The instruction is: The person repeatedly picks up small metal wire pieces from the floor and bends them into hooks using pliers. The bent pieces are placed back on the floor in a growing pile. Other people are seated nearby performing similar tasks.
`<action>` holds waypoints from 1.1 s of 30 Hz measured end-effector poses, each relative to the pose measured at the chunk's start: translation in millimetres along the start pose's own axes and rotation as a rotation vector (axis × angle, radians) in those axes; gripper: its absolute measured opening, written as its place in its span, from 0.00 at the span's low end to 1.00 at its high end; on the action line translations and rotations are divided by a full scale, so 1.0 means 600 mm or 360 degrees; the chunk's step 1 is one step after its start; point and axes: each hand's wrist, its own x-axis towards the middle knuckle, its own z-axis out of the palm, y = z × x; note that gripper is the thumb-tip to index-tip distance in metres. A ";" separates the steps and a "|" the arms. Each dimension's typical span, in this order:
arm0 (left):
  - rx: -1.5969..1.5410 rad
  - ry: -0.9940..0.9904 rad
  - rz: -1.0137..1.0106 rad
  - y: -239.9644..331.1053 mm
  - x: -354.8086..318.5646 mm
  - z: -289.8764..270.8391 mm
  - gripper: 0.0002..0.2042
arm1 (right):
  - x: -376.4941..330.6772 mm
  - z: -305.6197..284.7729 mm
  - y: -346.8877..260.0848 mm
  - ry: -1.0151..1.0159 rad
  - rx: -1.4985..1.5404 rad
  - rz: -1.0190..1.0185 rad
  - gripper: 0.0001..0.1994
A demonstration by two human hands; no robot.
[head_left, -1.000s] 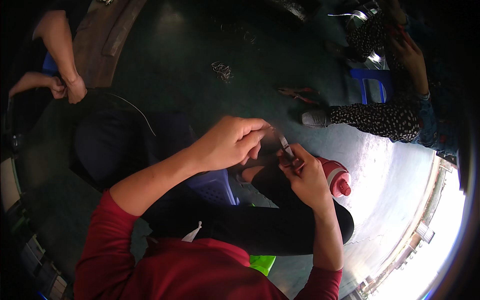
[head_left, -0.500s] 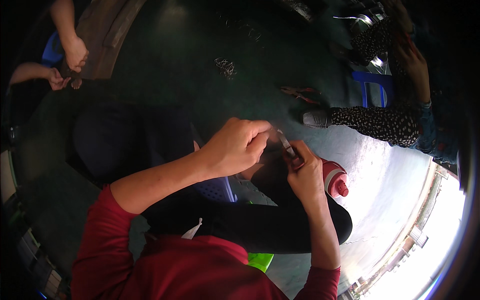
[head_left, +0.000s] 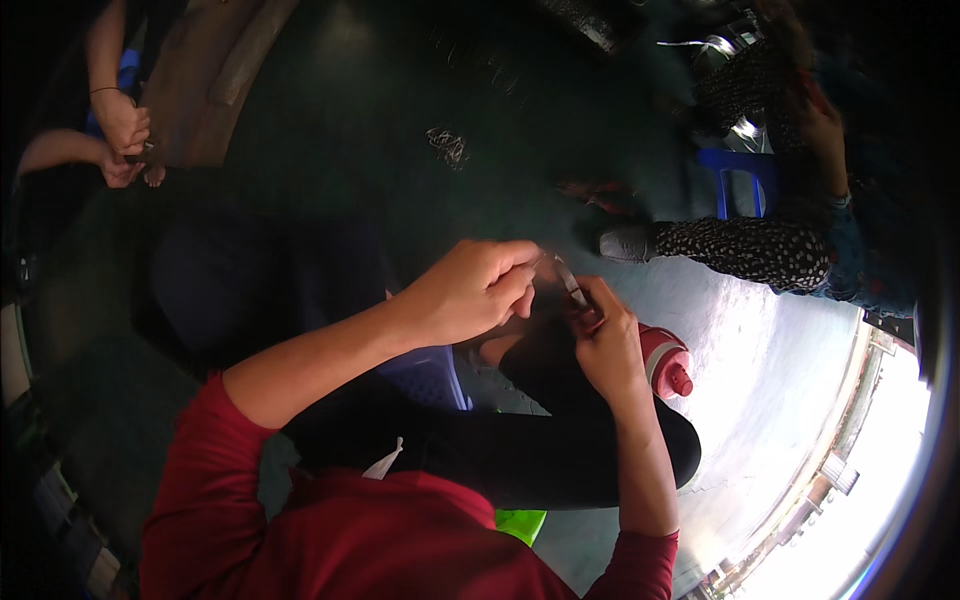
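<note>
My left hand is closed in a pinch, thumb against the forefinger. Whatever lies between its fingertips is thin and too small to make out. Just to the right, my right hand wraps round the handles of a pair of pliers, its narrow metal end pointing up and toward the left fingertips. The tool's end and those fingertips are close together; whether they touch, I cannot tell. Both hands are held above my dark-trousered legs.
A red jug with a pale band stands beyond my right wrist. Thin wire pieces and red-handled pliers lie on the dark floor. A co-worker's hands are at the upper left by brown boards; another person sits right, near a blue stool.
My left hand has turned slightly, its lower fingers curling further down, while my right hand keeps the pliers almost in place. The co-worker's hands at the upper left have shifted closer together.
</note>
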 end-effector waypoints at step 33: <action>0.0848 0.1091 -0.0382 -0.318 0.378 -0.193 0.16 | -0.054 -0.081 0.082 -0.0392 0.0528 0.0340 0.18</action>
